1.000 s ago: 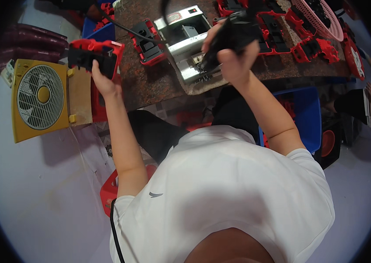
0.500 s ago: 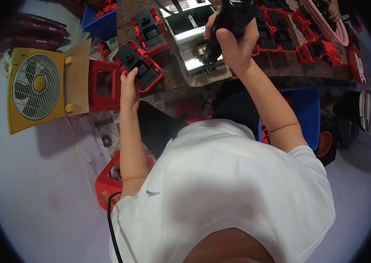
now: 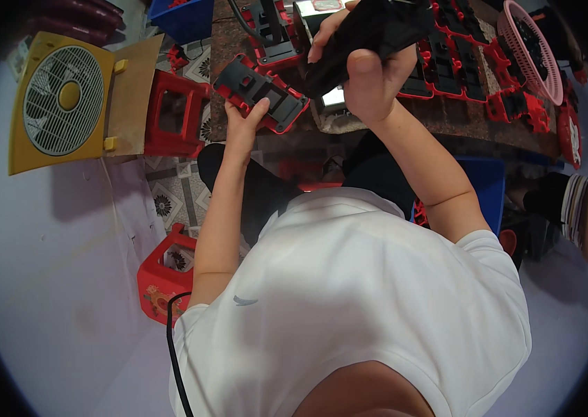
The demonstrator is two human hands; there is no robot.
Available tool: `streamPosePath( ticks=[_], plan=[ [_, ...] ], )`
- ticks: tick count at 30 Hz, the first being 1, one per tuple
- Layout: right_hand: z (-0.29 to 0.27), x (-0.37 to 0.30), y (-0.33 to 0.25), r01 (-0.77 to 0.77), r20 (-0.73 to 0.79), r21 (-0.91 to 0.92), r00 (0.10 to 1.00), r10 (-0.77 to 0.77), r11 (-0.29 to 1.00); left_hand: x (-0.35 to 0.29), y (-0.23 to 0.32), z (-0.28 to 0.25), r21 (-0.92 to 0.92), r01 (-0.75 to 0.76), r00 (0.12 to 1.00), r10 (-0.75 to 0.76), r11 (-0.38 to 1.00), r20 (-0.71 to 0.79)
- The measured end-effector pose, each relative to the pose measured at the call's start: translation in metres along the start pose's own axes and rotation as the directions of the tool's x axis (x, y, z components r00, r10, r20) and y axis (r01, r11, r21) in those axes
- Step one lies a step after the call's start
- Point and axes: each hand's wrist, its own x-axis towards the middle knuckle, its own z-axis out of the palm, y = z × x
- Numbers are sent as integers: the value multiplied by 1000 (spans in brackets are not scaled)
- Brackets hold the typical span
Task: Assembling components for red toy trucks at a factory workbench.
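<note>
My left hand (image 3: 242,131) grips a red and black plastic housing (image 3: 256,85) by its near edge, with the thumb on top. The housing is tilted, just over the table's front edge. In my right hand (image 3: 375,87) is a black power screwdriver (image 3: 370,43), its body slanting down to the left, its tip out of clear sight. Screwdriver and hand cover much of a white metal box (image 3: 333,97) on the table. Beyond the left hand, another red and black housing (image 3: 276,50) lies on the table.
Several more housings (image 3: 450,62) lie in rows at the right, near a pink basket (image 3: 551,76) of black parts. At left are a yellow fan (image 3: 61,101) and red stools (image 3: 169,115). A blue bin (image 3: 485,184) stands below the table. Another person's striped sleeve (image 3: 575,208) shows far right.
My left hand has moved right and slightly up with the housing, now closer to the screwdriver. The screwdriver has swung from pointing down into the white box to slanting leftward.
</note>
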Motion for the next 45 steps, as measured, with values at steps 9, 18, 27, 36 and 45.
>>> streamPosePath(
  ticks=[9, 18, 27, 36, 45],
  plan=[
    [5, -4, 13, 31, 105, -72, 994, -23, 997, -4, 1, 2, -44, -14, 1000, 13, 999, -3],
    [-13, -14, 34, 6, 206, 66, 978, -20, 998, -2, 1, 2, -13, -3, 1000, 3, 1000, -7],
    [7, -7, 23, -67, 169, -104, 982, 84, 992, -2, -3, 1, -53, -37, 999, 37, 998, 2],
    [-8, 2, 32, -135, 267, 9, 955, 128, 991, -2, 2, 5, -100, -16, 1000, 18, 995, 18],
    [-81, -10, 13, 40, 212, -228, 977, 10, 973, -4, 4, 4, -168, 29, 1000, -26, 985, 17]
  ],
)
